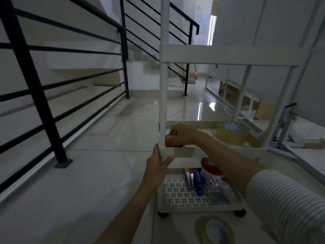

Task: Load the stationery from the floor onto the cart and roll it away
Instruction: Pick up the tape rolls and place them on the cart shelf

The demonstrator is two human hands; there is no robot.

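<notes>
A white three-tier cart (228, 55) stands on the tiled floor in front of me. My left hand (159, 164) grips its near left post just under the middle shelf. My right hand (182, 133) reaches into the middle shelf (184, 151) and holds a small brown tape roll (169, 140) at its left corner. A large clear tape roll (232, 133) lies on the same shelf at the right. On the bottom shelf (198, 207) lie several markers (193, 176), a red and white tub (212, 170) and a clear bag. Another clear tape roll (215, 229) lies on the floor before the cart.
A black stair railing (52, 106) runs along the left. Stairs (151, 71) rise behind the cart. White frames and a cardboard box (265, 110) lean along the right wall, with grey metal legs (284, 131) close to the cart's right side. A broom stands far back.
</notes>
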